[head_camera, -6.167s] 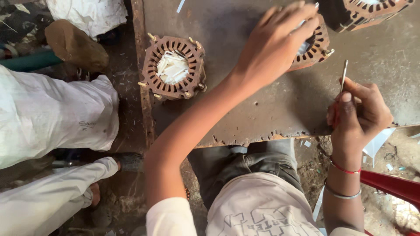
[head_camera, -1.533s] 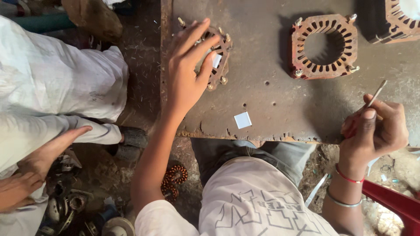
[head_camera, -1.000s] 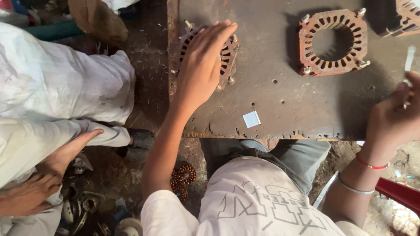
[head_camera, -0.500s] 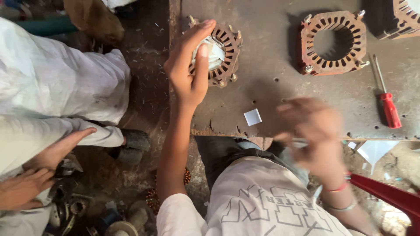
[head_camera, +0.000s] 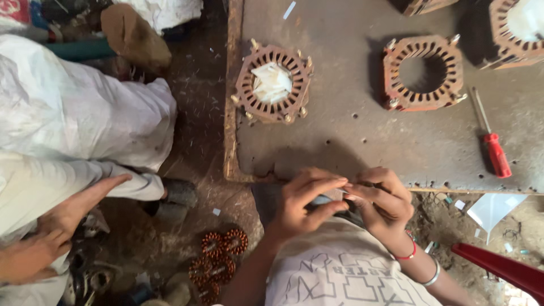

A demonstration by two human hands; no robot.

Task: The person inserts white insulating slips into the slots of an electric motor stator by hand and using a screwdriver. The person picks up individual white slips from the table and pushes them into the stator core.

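Note:
My left hand (head_camera: 306, 204) and my right hand (head_camera: 381, 203) meet just below the front edge of the rusty metal table (head_camera: 351, 141), over my lap. Their fingertips pinch together on a small pale piece that is mostly hidden, so I cannot tell what it is. A round slotted stator core (head_camera: 273, 84) with crumpled white paper in its bore lies on the table's left side, above my left hand. An empty stator core (head_camera: 422, 72) lies to its right. A red-handled screwdriver (head_camera: 494, 148) rests on the table at the right, apart from both hands.
Another core with white paper (head_camera: 518, 28) sits at the top right corner. A co-worker in white clothes (head_camera: 73, 113) crouches at the left, a hand (head_camera: 56, 221) low. Copper coils (head_camera: 218, 255) lie on the dirt floor. A red plastic edge (head_camera: 498, 269) and white paper scraps (head_camera: 490, 208) are at lower right.
My right hand has left the screwdriver on the table. My left hand has come off the paper-filled core. Both hands have met at the table's front edge; the small white square is gone from the table.

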